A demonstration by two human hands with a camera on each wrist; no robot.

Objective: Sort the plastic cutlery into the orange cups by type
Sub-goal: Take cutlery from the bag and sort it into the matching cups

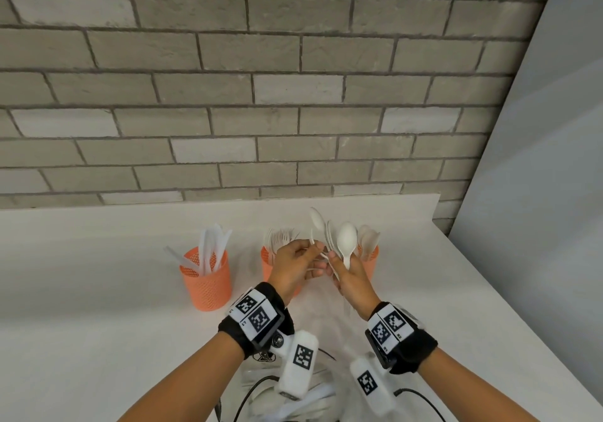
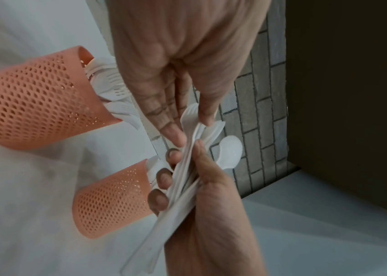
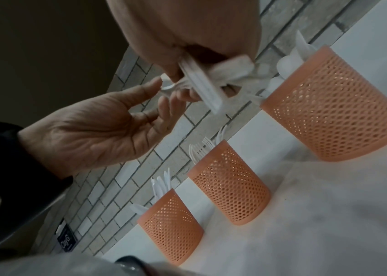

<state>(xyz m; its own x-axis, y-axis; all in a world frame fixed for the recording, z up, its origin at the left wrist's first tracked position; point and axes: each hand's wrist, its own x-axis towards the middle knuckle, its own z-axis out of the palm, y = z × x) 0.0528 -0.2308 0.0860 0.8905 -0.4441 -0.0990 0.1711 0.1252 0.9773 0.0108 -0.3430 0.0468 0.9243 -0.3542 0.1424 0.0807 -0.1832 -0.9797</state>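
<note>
- At the bottom centre of the head view I see a clear bag (image 1: 287, 402) of white cutlery lying on the tabletop (image 1: 98, 323), partly hidden by my wrist rigs and their cables.
- Above it, mid-frame, my right hand (image 1: 350, 278) is clenched round a bundle of spoons (image 1: 346, 242), handles in the fist and bowls fanned upward. In the left wrist view the curled fingers (image 2: 161, 179) wrap the handles.
- My left hand (image 1: 293, 265) meets it from the left and pinches one spoon of the bundle between thumb and fingertips; the left wrist view shows the pinch at the necks of the spoons.
- Both hands are held up off the tabletop, in front of the middle and right cups.
- Behind the hands three orange mesh cups stand in a row, well apart from one another.
- The left cup (image 1: 207, 278), left of centre, holds knives (image 1: 212, 245), one leaning out over its left rim.
- The middle cup (image 1: 267, 265), mostly hidden by my left hand, holds forks (image 1: 277, 235).
- The right cup (image 1: 372, 258), just behind my right hand, holds more spoons.
- Furthest back, a grey brick wall (image 1: 261, 78) fills the upper frame, with a plain pale panel (image 1: 554, 160) along the right edge.
</note>
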